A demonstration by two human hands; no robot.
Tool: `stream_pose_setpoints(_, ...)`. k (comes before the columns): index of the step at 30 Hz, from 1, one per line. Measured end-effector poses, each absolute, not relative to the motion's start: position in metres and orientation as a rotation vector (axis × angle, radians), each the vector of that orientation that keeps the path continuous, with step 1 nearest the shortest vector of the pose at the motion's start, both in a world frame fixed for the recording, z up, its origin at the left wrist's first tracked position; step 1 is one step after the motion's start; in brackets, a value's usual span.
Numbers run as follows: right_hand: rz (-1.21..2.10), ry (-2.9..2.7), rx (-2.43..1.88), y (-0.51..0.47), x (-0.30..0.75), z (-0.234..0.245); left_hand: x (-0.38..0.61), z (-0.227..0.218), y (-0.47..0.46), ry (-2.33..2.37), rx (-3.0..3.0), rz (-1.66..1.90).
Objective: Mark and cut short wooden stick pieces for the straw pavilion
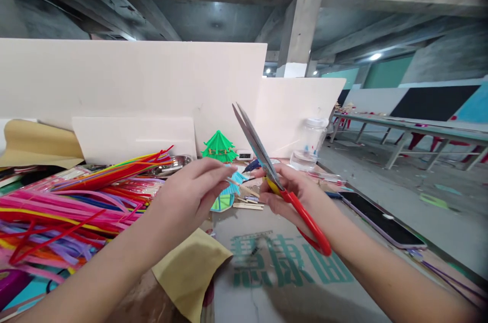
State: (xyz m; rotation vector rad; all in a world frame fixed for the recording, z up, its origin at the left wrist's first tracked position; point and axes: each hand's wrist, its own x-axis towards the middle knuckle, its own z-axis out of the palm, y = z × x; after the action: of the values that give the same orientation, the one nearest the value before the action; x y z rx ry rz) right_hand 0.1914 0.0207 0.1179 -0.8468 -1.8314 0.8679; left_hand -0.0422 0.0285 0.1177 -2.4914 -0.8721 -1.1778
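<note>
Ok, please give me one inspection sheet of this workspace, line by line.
surface: cardboard with green print.
job's things: scissors, blades up, slightly apart; thin stick.
clutter: pipe cleaners in a heap, yellow paper, paper tree, jar, phone.
grippers: left hand pinches the stick; right hand holds the scissors.
cables: purple cord near the phone, maybe a cable.
surroundings: white boards behind, benches far right, concrete ceiling.
</note>
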Motion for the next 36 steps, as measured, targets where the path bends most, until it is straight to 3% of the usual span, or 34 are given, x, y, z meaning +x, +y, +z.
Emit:
stream_pose_setpoints(4,0.853,-1.833,-0.809,0.023,0.192,0.115,-0.044,0.113,0.03,-0.731,-2.319,-0.782)
stream_pose_setpoints(9,0.833,-1.827,-0.792,0.026,0.193,0.113,-0.046,0.109,0.031,-1.173,-2.553,-0.525)
stream_pose_setpoints(13,0.746,-1.906,-0.765,0.026,0.2,0.116,-0.052,0.119,0.036,-1.577,-2.569,-0.775)
stream_pose_setpoints(20,0.62,-1.938,-0.869,0.029,0.238,0.104,-0.053,0.116,0.047,-1.638,-2.846,-1.337)
stream_pose_setpoints(28,0.835,-1.999,-1.088,0.006,0.232,0.052,-0.048,0.104,0.054,-1.772,-2.837,-1.237)
stream_pose_setpoints(36,0.886,-1.993,-1.117,-0.002,0.221,0.055,-0.038,0.104,0.048,-1.792,-2.766,-1.159)
